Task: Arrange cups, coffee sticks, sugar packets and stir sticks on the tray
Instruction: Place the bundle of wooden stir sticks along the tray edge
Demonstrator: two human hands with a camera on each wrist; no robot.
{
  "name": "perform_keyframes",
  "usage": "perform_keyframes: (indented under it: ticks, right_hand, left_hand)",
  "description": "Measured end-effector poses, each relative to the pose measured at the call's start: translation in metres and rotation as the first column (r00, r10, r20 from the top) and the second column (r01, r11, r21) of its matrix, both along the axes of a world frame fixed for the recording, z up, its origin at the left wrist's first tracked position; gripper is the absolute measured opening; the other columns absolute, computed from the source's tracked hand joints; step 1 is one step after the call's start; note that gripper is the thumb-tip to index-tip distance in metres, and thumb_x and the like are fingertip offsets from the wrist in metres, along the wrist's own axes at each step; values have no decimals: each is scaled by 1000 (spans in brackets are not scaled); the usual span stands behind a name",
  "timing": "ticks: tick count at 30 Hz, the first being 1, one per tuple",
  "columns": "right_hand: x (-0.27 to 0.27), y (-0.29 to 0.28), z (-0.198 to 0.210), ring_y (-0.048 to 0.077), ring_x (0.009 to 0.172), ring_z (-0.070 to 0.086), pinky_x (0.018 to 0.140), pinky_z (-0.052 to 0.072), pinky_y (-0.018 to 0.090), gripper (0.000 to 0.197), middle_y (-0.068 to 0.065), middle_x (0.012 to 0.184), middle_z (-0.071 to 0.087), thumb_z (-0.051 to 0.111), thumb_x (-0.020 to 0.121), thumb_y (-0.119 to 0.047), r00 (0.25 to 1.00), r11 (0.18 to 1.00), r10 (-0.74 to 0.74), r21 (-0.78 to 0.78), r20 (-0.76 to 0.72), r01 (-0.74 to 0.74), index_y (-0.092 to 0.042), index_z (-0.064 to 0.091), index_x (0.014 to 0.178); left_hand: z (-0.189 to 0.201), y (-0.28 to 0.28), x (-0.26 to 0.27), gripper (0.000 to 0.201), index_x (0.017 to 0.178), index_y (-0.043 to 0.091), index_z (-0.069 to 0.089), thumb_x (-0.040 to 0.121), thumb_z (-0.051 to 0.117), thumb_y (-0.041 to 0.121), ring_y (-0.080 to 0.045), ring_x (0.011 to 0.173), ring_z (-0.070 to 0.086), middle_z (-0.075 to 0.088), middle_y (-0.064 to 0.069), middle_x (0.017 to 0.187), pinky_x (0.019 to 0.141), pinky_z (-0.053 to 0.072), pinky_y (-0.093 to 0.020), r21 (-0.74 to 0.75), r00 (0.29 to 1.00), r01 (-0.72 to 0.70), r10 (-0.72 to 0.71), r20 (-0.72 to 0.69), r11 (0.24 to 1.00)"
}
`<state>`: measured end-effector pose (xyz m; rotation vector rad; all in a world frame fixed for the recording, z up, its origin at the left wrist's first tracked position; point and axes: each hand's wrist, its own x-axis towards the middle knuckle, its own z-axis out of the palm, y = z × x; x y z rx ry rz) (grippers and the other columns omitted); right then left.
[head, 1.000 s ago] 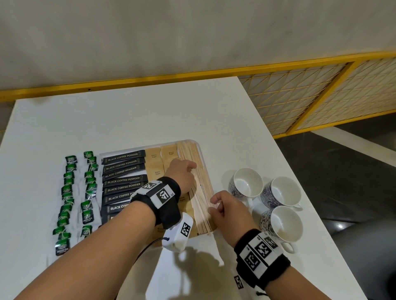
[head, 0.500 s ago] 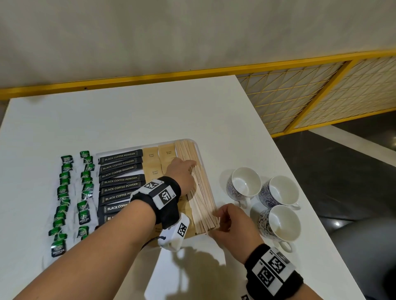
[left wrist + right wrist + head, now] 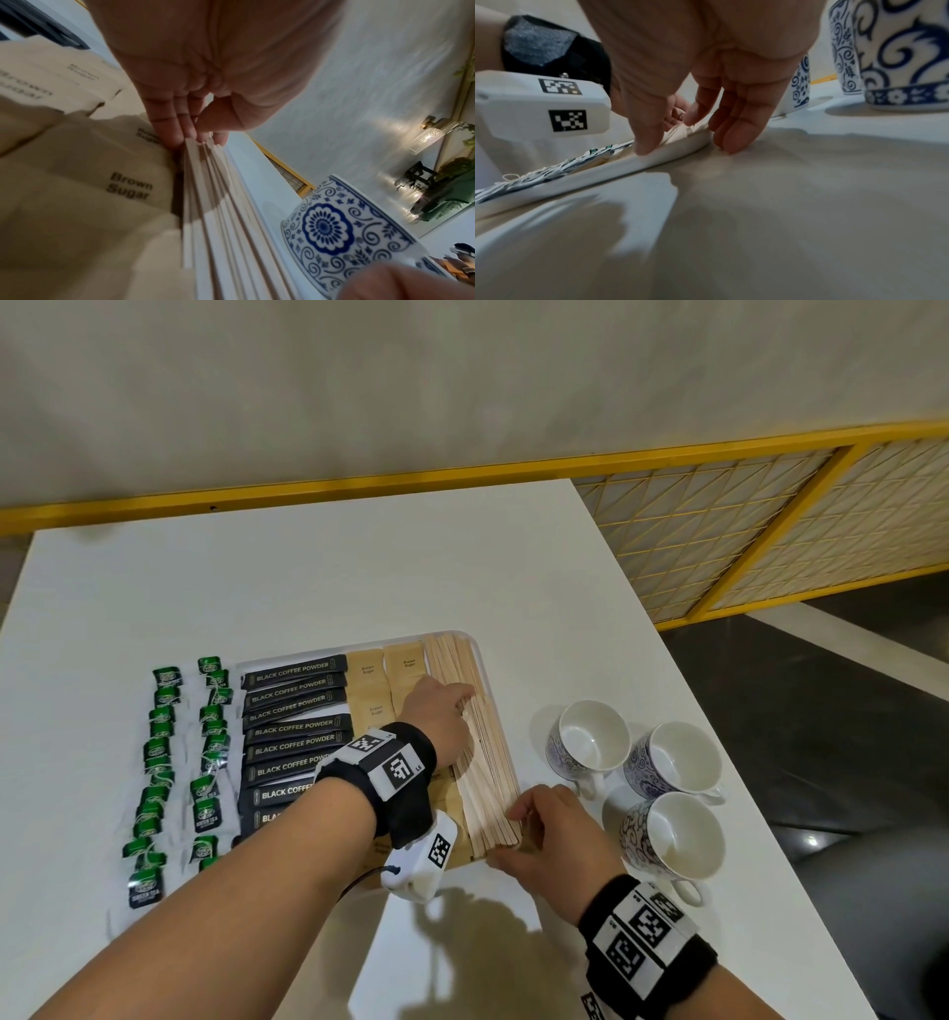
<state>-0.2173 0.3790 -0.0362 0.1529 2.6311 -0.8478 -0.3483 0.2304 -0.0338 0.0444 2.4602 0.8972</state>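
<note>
Stir sticks point(image 3: 480, 747) are stacked along the tray's point(image 3: 482, 654) right edge, long axis running near to far, near ends fanned slightly rightward. Left hand point(image 3: 439, 711) is laid on them, fingers straight, gripping nothing. Right hand point(image 3: 552, 839), fingers extended, touches their near ends. Cups point(image 3: 590, 737) stand right of the tray

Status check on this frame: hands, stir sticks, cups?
Left hand flat on stir sticks; right hand squaring their near ends at tray corner. Three cups off-tray, right. Nothing blocking.

Left hand point(image 3: 205, 67) fingertips point(image 3: 177, 134) press stir sticks point(image 3: 221, 203)
</note>
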Motion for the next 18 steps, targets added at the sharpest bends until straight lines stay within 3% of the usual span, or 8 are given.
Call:
perform_keyframes:
  ticks: [5, 10, 14, 18]
  right_hand:
    - [1, 6, -2, 3, 69, 49, 61, 42, 15, 33, -13, 86, 46, 77, 71, -42, 1000, 995, -25, -93, 0, 25, -34, 50, 89]
    - [5, 18, -9, 11, 70, 59, 73, 55, 30, 28, -4, 84, 59, 72, 75, -21, 998, 971, -54, -232, 43, 62, -41, 55, 85]
    - [3, 21, -12, 11, 68, 60, 67, 54, 27, 30, -3, 87, 66, 67, 79, -10, 992, 941, -113, -314, 62, 127, -38, 57, 76]
    - [1, 21, -14, 7, 67, 59, 66, 52, 25, 31, -6, 84, 66, 70, 79, -11, 989, 928, -133, -342, 60, 146, -38, 57, 72]
  left_hand:
    - [-1, 0, 0, 55, 139, 20, 47, 90, 37, -3, -26, 118, 46, 39, -13, 128, 105, 39, -30, 14, 1000, -3, 3, -2, 1000]
    - [1, 1, 0, 54, 137, 22, 50, 90, 36, -2, -24, 116, 46, 39, -12, 125, 103, 38, -26, 14, 1000, 14, -13, -10, 1000]
    - [2, 1, 1, 52, 134, 21, 54, 91, 37, -2, -22, 115, 47, 40, -10, 124, 101, 37, -21, 11, 1000, 12, -12, -12, 1000]
    - [1, 2, 1, 50, 134, 19, 53, 91, 38, -2, -23, 117, 46, 39, -11, 127, 103, 37, -22, 29, 1000, -7, 7, 7, 1000]
